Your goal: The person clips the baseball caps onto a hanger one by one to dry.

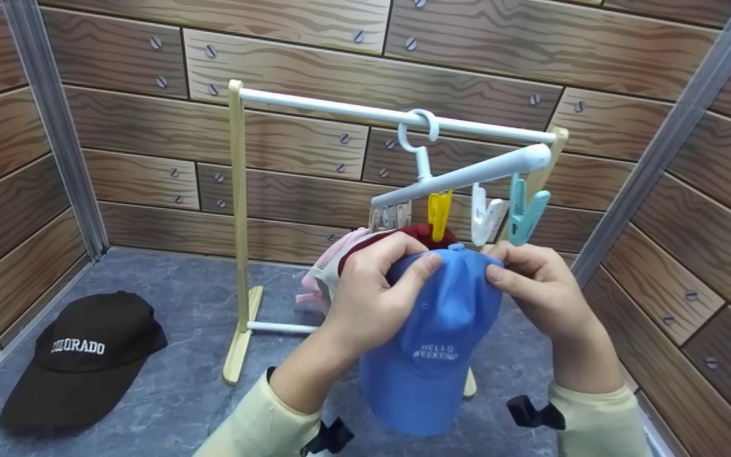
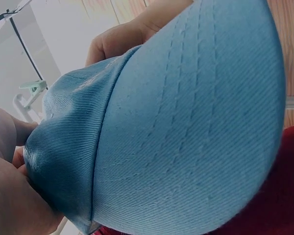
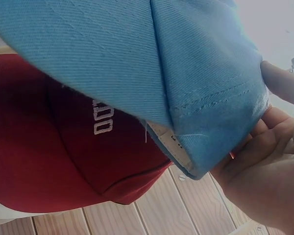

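A blue baseball cap (image 1: pixel 448 317) with "HELLO WEEKEND" on its front hangs brim down between both hands. My left hand (image 1: pixel 381 292) pinches the crown's left side, thumb in front. On the crown's other side, my right hand (image 1: pixel 540 289) pinches the fabric between thumb and fingers. Just above the cap, a yellow clip (image 1: pixel 440 216), a white clip (image 1: pixel 486 216) and a teal clip (image 1: pixel 526 211) hang from a white hanger (image 1: pixel 467 178). A dark red cap (image 3: pixel 78 142) hangs behind the blue one, mostly hidden in the head view.
The hanger hooks over the white bar (image 1: pixel 340 109) of a wooden-legged rack (image 1: pixel 240 209). Beige clips (image 1: pixel 391 216) and a pink-and-white cap (image 1: pixel 334 260) are at the hanger's far end. A black "COLORADO" cap (image 1: pixel 86 355) lies on the grey surface, left. Wood-patterned walls surround it.
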A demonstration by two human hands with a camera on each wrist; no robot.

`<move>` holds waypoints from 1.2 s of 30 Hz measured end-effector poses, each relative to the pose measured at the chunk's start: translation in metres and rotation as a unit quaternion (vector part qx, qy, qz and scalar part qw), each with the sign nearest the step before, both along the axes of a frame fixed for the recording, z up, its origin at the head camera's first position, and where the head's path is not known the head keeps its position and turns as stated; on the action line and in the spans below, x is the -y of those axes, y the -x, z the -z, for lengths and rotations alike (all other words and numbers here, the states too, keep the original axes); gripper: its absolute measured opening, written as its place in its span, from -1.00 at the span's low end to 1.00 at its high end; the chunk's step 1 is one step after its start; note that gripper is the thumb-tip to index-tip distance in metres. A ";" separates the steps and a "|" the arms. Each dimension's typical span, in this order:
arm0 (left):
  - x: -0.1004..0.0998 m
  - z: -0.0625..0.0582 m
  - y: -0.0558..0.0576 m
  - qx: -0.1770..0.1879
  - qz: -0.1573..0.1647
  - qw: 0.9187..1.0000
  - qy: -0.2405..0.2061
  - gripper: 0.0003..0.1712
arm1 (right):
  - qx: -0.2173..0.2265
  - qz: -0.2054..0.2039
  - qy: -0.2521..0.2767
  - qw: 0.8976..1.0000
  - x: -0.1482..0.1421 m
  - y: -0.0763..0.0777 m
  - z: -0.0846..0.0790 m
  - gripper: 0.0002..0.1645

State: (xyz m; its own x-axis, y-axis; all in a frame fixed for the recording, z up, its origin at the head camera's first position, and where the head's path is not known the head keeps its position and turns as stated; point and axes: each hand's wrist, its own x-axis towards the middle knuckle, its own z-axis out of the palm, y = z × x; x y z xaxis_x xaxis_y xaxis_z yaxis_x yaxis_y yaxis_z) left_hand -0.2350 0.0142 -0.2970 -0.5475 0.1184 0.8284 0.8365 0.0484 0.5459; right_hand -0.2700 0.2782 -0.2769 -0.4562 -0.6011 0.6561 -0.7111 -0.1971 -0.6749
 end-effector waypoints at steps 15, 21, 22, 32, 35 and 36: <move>-0.002 -0.003 0.006 -0.004 -0.018 1.000 0.004 -0.87 | 0.064 0.019 -0.023 0.998 0.000 0.005 -0.011 -0.75; -0.002 -0.004 0.006 -0.005 -0.004 1.000 0.002 -0.88 | 0.060 0.045 -0.035 0.997 0.001 0.009 -0.016 -0.79; -0.002 -0.004 0.006 -0.003 0.000 1.000 0.002 -0.88 | 0.059 0.047 -0.038 0.996 0.001 0.010 -0.018 -0.77; 0.000 -0.006 0.006 0.005 0.008 1.000 0.001 -0.87 | 0.038 0.045 -0.067 0.996 0.019 0.021 -0.044 -0.23; 0.000 -0.006 0.006 0.005 0.010 1.000 0.003 -0.86 | 0.034 0.030 -0.054 0.997 0.024 0.021 -0.050 -0.19; 0.000 -0.006 0.006 0.005 0.010 1.000 0.004 -0.85 | 0.033 0.027 -0.050 0.998 0.026 0.021 -0.051 -0.19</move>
